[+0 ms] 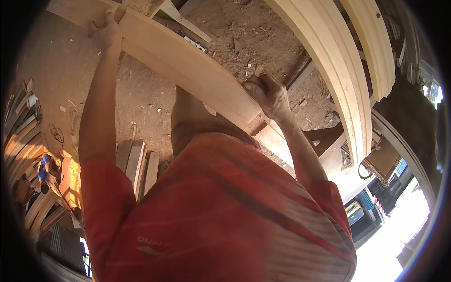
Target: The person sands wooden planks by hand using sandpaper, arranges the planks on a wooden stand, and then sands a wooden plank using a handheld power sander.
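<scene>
A long wooden board (pixel 188 66) lies in front of the person's body, going slantwise from the upper left of the view down toward the right, close to the red shirt (pixel 202 211). The left hand (pixel 105 32) is on this board near its upper left end, with the fingers bent on the wood; I cannot tell if it clamps the board or only presses on it. The right hand (pixel 271 96) is at the far edge of the same board, near its lower right part, and its fingers are curled close together; whether they clasp the edge or some small thing, I cannot tell. The two hands are well apart. To the right stands a big curved wooden piece (pixel 336 61), and beside it another curved piece (pixel 376 47). Under the board is the brown ground (pixel 225 28), with wood scraps scattered on it. Some short planks (pixel 137 162) lie near the left arm.
</scene>
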The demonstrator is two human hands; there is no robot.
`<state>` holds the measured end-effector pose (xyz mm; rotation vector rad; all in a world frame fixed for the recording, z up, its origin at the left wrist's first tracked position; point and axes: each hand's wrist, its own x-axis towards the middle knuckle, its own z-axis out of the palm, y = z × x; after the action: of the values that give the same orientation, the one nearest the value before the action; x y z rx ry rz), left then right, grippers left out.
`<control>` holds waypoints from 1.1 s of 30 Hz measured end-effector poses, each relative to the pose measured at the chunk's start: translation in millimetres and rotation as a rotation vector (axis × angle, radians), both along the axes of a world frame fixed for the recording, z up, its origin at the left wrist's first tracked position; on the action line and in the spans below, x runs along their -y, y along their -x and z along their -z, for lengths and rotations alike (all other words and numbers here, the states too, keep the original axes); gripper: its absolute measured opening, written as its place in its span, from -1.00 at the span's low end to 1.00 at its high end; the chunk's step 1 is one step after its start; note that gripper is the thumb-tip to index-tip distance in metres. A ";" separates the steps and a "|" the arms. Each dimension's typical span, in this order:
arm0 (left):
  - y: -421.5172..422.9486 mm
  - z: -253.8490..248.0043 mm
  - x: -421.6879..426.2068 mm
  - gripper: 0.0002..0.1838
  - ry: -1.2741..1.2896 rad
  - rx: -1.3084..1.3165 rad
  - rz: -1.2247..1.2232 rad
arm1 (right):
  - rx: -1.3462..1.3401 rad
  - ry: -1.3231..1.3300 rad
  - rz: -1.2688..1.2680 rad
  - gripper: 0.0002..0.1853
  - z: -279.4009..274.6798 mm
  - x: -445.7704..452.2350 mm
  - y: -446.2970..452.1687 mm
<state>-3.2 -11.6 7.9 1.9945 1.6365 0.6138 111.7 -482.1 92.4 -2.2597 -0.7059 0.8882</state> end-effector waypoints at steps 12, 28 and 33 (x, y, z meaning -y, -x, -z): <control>3.9 3.5 10.5 0.01 -0.049 0.113 0.021 | 0.214 -0.225 -0.266 -0.74 24.7 -124.5 -13.6; 16.3 -2.5 20.4 -0.14 0.009 0.202 0.164 | 0.139 -0.307 -0.271 -0.80 32.0 -197.9 -17.1; 15.4 -6.9 22.9 -0.10 0.100 0.223 0.116 | -0.056 -0.072 -0.160 -0.63 34.8 -284.4 -30.9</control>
<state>-18.6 -34.5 14.7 1.8613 1.3827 0.6710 142.6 -197.8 57.5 -2.1291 -0.8882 0.9815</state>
